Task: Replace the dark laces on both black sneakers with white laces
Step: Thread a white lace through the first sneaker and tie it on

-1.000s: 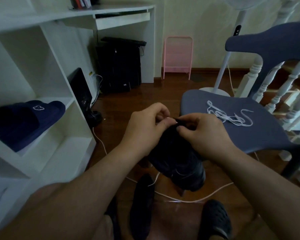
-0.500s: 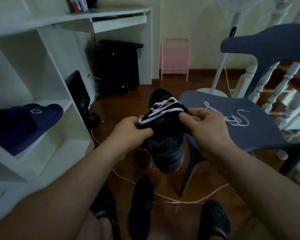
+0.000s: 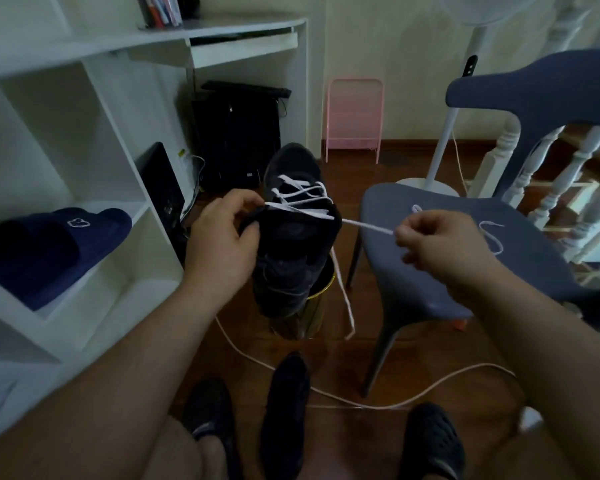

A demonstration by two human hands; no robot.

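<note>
Left hand (image 3: 219,244) grips black sneaker (image 3: 291,237); right hand (image 3: 433,244) pinches white lace (image 3: 368,227).

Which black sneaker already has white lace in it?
The held sneaker, gripped by the left hand; the sneaker on the floor shows none.

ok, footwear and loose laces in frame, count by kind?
Black sneakers: 2, one held, one on the floor
White laces: 2, one in the held sneaker, one on the chair
Navy slippers on the shelf: 1 visible
Black clogs worn: 2
Total: 7
</note>
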